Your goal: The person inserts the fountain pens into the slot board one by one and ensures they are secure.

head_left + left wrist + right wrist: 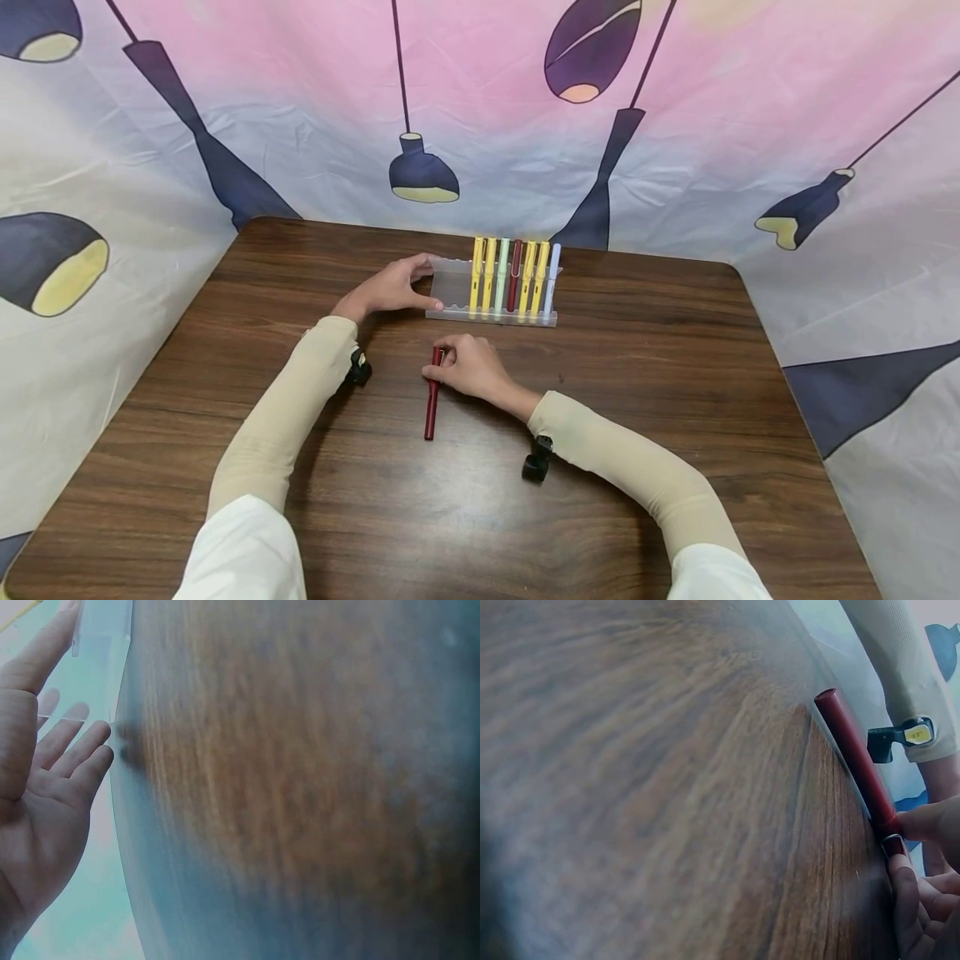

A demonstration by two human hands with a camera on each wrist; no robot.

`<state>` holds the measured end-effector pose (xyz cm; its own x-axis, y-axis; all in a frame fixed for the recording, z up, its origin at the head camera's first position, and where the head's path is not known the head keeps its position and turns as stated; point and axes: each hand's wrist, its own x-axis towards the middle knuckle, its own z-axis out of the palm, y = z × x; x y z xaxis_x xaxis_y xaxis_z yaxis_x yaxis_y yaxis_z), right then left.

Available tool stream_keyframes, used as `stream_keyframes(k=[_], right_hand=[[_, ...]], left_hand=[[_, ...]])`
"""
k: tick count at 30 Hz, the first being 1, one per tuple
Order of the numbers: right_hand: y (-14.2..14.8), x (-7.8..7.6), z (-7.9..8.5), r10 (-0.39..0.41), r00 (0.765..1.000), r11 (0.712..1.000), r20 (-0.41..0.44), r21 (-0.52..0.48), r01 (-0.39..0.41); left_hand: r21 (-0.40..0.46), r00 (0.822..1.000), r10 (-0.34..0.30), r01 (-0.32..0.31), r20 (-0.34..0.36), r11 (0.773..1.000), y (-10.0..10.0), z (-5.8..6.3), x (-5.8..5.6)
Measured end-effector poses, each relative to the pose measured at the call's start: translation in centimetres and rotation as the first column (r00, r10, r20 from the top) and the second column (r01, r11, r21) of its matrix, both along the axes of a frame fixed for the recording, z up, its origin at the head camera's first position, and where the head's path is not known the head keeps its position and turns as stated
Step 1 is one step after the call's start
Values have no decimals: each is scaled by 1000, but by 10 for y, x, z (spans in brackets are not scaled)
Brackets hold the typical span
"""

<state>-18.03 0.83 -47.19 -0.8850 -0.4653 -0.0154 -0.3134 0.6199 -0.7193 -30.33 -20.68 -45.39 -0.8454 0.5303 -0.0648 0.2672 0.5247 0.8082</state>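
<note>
A clear pen rack [452, 287] stands at the back middle of the table, pens upright in its right part and bare slots at its left. My left hand [393, 287] holds the rack's left end, thumb at the front lip and fingers behind; in the left wrist view, the fingers [75, 754] show beside the clear plastic [105, 645]. In front of the rack, my right hand [474, 367] pinches a dark red pen [431, 408] near its clip end. The pen's other end points toward my body, low over the wood; its barrel [851, 750] also shows in the right wrist view.
Several yellow pens [488, 275], a pale green pen [502, 279], another dark red pen [514, 279] and a light blue pen [552, 279] stand in the rack. Behind the brown wooden table [637, 350] hangs a lamp-patterned cloth [495, 142].
</note>
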Motion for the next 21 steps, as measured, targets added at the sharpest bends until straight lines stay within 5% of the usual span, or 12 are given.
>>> stream_keyframes(k=[21], right_hand=[[2, 6, 0, -58, 998, 996, -13, -68, 57]], left_hand=[[-33, 1000, 8, -8, -13, 999, 1, 2, 1]])
